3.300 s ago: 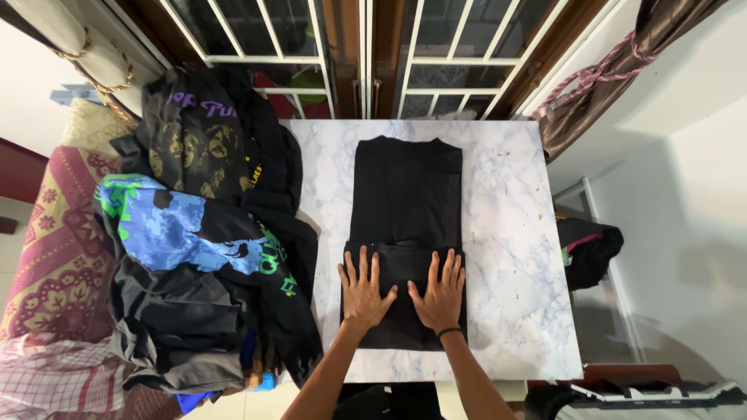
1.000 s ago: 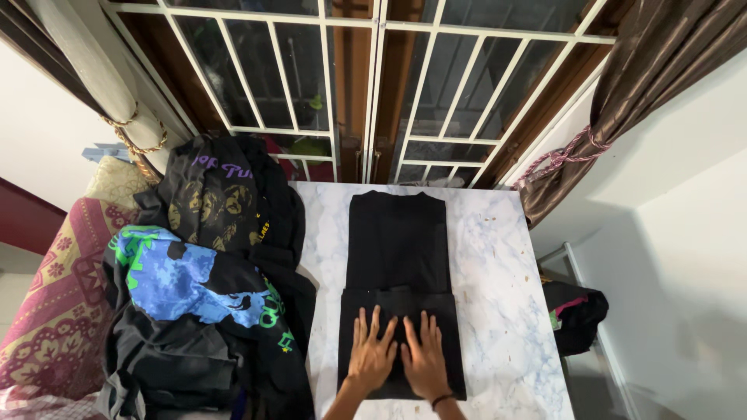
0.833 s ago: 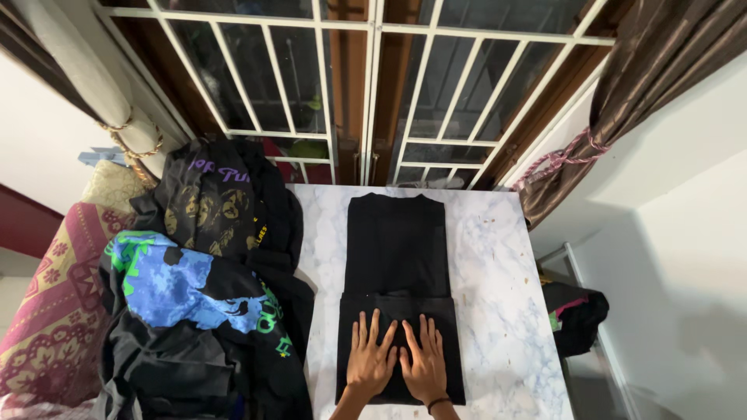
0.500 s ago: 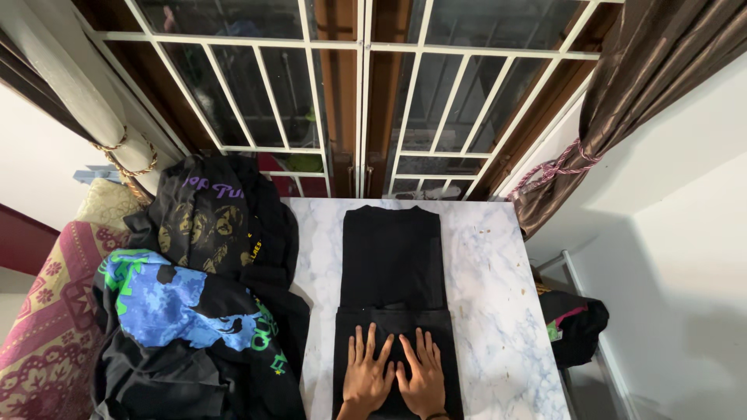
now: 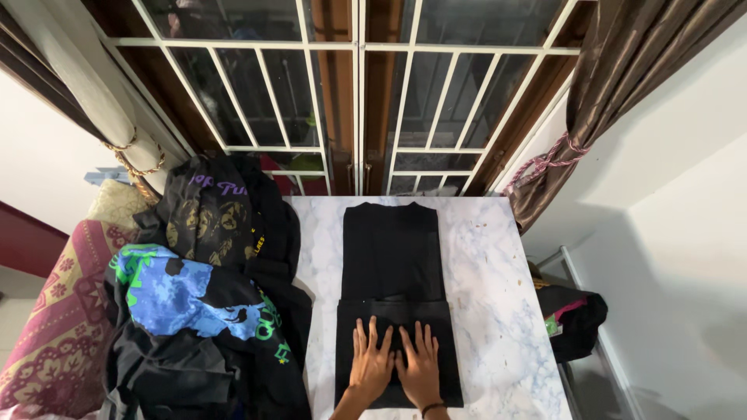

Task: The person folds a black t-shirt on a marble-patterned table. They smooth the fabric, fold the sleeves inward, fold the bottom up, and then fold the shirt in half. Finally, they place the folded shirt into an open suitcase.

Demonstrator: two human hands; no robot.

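On the marble table [image 5: 498, 311] a folded black shirt [image 5: 393, 264] lies lengthwise, collar toward the barred window [image 5: 358, 85]. Left hand [image 5: 372, 364] and right hand [image 5: 420, 371] press flat, fingers spread, gripping nothing, on its near fold. Piled clothes [image 5: 202, 303] crowd the left edge.

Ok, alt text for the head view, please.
Both hands, left hand and right hand, press flat on a folded black garment on a marble table; a pile of printed clothes lies left, below a barred window.

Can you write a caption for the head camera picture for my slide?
Both hands, left hand and right hand, press flat on a folded black shirt on a marble table.
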